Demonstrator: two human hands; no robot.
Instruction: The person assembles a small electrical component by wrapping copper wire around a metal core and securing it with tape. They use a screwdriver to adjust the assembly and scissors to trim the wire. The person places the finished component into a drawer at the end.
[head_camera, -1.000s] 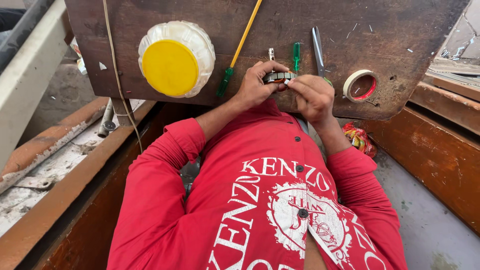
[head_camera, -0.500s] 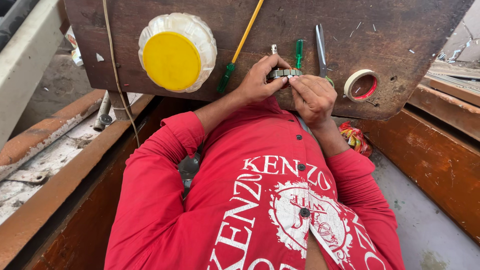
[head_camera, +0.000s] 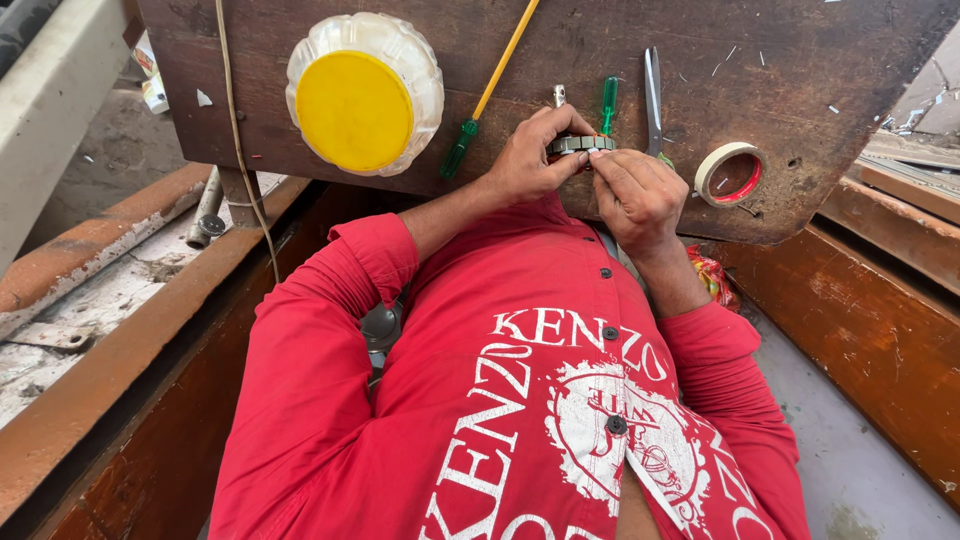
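My left hand (head_camera: 522, 160) and my right hand (head_camera: 640, 192) meet at the near edge of a dark wooden board (head_camera: 820, 70). Together they pinch a small grey metal ring-shaped part (head_camera: 574, 144), the left hand's fingers over its left side and the right hand's fingertips on its right end. Just beyond the part lie a short green screwdriver (head_camera: 607, 100), a small metal pin (head_camera: 559, 95) and a pair of metal scissors (head_camera: 652, 85). Red sleeves cover both arms.
On the board lie a round clear container with a yellow lid (head_camera: 362, 95), a long yellow-shafted screwdriver with a green handle (head_camera: 490, 85) and a roll of tape (head_camera: 730, 172). A thin cord (head_camera: 236, 120) hangs over the board's left side. Rusty orange ledges run along both sides.
Both hands have stayed on the grey part, with the fingers shifting slightly around it. The view has drifted a little.
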